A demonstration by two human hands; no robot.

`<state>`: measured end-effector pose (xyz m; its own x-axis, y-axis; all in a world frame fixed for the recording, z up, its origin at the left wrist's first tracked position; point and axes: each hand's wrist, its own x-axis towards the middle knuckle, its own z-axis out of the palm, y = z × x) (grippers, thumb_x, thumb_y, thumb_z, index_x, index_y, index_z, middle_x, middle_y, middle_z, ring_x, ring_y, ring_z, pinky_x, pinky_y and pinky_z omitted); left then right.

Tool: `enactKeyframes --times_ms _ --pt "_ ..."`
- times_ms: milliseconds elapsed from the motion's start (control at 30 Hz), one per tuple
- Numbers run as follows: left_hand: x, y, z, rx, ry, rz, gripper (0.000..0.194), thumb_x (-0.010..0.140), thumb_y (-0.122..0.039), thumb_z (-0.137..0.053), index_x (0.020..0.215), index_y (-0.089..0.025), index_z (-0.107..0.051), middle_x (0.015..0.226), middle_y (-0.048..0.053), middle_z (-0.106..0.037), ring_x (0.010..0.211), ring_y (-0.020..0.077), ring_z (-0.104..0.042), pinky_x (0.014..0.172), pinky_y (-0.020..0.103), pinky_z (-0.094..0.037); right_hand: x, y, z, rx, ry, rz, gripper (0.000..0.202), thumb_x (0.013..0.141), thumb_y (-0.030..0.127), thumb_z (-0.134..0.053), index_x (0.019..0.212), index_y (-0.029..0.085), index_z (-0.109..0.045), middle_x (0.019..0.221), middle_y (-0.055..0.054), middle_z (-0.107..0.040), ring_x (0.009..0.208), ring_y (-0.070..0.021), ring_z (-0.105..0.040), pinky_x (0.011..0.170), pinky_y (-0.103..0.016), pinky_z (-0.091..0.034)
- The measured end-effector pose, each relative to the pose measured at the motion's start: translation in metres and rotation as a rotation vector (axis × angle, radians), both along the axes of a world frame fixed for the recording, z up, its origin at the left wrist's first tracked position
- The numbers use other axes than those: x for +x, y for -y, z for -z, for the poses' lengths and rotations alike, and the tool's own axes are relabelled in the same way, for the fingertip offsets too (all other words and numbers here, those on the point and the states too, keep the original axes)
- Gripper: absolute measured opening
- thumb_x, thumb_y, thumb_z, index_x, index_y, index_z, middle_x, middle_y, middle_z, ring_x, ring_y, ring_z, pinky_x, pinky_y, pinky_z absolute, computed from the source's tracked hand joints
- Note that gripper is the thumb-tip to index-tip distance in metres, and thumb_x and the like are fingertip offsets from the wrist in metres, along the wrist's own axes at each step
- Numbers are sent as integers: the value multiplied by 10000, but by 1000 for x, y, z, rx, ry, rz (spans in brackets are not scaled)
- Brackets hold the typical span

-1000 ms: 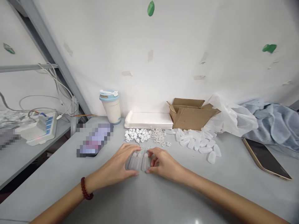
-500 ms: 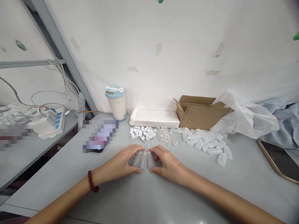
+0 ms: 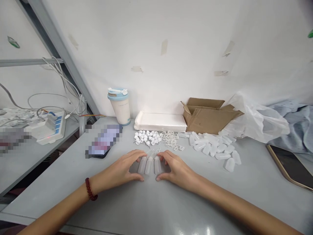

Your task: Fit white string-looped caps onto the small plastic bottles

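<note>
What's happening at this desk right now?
A person has both bare hands around three small translucent bottles lying side by side on the grey table. The left hand is at the left bottle, the right hand at the right one. Just beyond lie white caps, a heap of pale looped pieces and, to the right, more translucent bottles.

a white wall (image 3: 186, 78) (tape-marked) rises behind the grey table (image 3: 137, 209).
</note>
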<state>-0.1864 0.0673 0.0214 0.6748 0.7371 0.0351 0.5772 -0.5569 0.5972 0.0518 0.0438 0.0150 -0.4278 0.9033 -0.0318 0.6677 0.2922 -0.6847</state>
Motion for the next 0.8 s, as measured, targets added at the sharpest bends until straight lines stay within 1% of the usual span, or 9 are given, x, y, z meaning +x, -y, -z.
enactKeyframes --times_ms 233,367,600,800 --pt "7 -4 2 18 17 12 522 765 -460 -661 1208 -240 -494 1145 63 -574 924 207 -567 844 361 -481 -7 4 0 10 -11 7 604 686 324 -760 1210 155 -510 1007 -81 -569 901 -217 -545 805 -373 -455" --pt "9 -5 4 43 35 -4 484 786 -437 -646 1205 -244 -499 1182 67 -566 912 204 -574 814 349 -496 -11 4 1 -4 -13 35 639 689 320 -758 1238 138 -486 1006 -86 -574 895 -221 -542 795 -371 -451" --pt "6 -5 4 34 11 -10 546 783 -429 -654 1255 -248 -450 1232 71 -542 953 208 -571 874 371 -480 -11 5 2 -7 -25 51 655 692 318 -755 1249 120 -472 999 -88 -575 891 -221 -540 781 -365 -449" --pt "6 -4 2 26 13 -6 554 777 -439 -654 1252 -238 -451 1233 85 -539 955 214 -573 902 398 -469 -9 4 5 -5 -42 53 667 676 307 -769 1249 143 -471 991 -79 -577 906 -220 -537 783 -360 -453"
